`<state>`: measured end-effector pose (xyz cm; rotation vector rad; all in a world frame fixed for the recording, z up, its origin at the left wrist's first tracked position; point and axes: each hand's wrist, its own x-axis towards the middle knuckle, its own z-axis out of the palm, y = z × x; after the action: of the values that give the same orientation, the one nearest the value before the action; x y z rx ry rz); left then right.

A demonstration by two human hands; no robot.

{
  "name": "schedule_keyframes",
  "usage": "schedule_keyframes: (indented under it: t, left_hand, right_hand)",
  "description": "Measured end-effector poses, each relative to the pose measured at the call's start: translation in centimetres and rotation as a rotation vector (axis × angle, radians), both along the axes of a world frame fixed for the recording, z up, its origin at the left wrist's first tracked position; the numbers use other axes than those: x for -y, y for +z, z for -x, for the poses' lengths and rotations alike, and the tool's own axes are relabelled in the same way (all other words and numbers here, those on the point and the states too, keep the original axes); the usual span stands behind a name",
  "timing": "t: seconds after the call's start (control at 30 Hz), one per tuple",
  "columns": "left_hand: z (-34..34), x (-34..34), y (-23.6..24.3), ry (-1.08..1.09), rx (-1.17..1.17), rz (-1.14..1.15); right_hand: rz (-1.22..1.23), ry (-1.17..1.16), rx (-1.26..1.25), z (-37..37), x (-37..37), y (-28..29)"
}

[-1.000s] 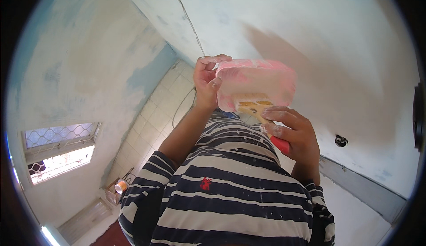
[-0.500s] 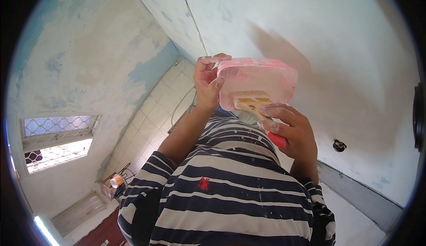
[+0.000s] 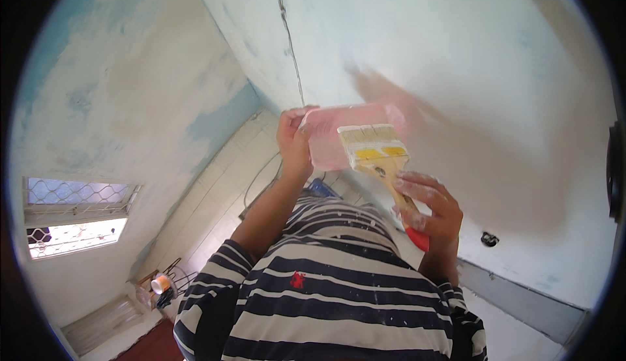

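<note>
Left hand (image 3: 297,143) grips pink rectangular plastic tray (image 3: 326,144) by end, likely for steadiness; right hand (image 3: 433,204) holds flat wooden brush (image 3: 383,163) by red-ended handle (image 3: 418,239).

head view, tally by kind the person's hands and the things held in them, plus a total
Hands: 2 (left hand, right hand)
Pink tub, in the left: 1
Paintbrush, in the right: 1
Total: 4
</note>
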<state>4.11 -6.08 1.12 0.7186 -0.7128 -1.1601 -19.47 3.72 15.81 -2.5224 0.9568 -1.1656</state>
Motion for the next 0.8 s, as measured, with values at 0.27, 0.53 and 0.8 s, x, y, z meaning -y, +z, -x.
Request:
schedule_keyframes:
  t: [0.27, 0.53, 0.8]
  left_hand:
    - [-2.3, 0.7, -0.9, -0.001, -0.192, -0.218]
    - [-4.0, 3.6, 0.5, -0.063, -0.294, -0.244]
    - [-4.7, 5.2, -0.3, -0.04, -0.246, -0.257]
  right_hand:
    - [0.166, -0.06, 0.103, -2.0, 0.6, 3.9]
    - [0.368, -0.046, 0.291, -3.3, 4.8, 7.4]
    - [0.344, -0.073, 0.692, -4.1, 8.0, 8.2]
